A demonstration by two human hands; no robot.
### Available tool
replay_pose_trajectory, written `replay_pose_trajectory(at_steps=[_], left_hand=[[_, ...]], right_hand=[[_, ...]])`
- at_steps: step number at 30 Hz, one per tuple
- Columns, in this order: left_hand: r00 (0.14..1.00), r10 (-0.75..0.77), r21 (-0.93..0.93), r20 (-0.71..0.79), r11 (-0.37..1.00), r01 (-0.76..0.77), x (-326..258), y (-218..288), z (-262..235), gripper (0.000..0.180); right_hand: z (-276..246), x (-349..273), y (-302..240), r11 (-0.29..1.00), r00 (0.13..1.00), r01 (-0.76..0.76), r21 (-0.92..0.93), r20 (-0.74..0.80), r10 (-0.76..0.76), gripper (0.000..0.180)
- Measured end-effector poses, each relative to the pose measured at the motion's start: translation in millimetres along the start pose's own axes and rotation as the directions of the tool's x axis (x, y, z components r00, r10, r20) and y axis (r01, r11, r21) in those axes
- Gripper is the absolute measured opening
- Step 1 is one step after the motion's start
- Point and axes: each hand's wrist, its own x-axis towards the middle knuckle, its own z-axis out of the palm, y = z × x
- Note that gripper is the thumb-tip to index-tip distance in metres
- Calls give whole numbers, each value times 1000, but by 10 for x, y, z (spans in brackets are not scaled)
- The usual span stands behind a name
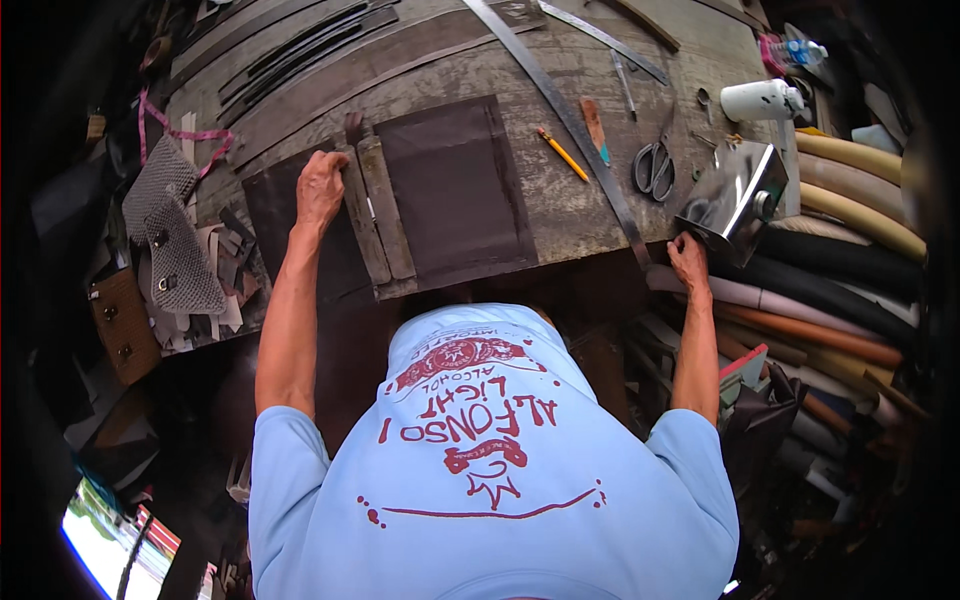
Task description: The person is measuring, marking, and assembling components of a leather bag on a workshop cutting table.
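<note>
My left hand (320, 188) is closed over the upper part of a dark brown sheet (275, 210) that looks like leather. Whatever its fingertips hold is too small to make out. Beside it, two narrow worn wooden bars (388, 215) lie side by side, with a thin pen-like object on one. A second dark brown leather-like sheet (455, 190) lies flat to their right. At the table's right front edge, the curled fingers of my right hand (688, 262) are at the lower corner of a shiny rectangular metal can (738, 200) with a cap. Its grip is unclear.
Black-handled scissors (653, 170), a yellow pencil (563, 155) and a long metal ruler (560, 90) lie on the worn table (560, 225). A white bottle (760, 101) stands behind the can. Rolled materials (840, 190) crowd the right side; woven grey pieces (180, 255) and scraps lie left.
</note>
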Motion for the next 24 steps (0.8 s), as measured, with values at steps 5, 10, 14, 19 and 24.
replay_pose_trajectory(at_steps=[5,10,14,19,24], left_hand=[[988,-68,55,-135,996,76,-77,103,-57,20],[972,-67,18,-227,997,73,-275,155,-162,26],[988,-43,150,-151,987,66,-860,184,-136,36],[995,-68,242,-78,967,85,-1349,139,49,51],[997,-34,271,-63,961,50,-1344,186,82,61]], right_hand=[[-8,-273,-219,994,988,83,-67,-125,-91,19],[69,-452,-240,987,973,101,-128,-192,-125,19],[-62,-377,-745,980,987,-52,191,158,21,16],[305,-517,-2673,673,853,155,724,245,-460,24],[987,-200,-3995,589,714,396,704,167,-679,28]])
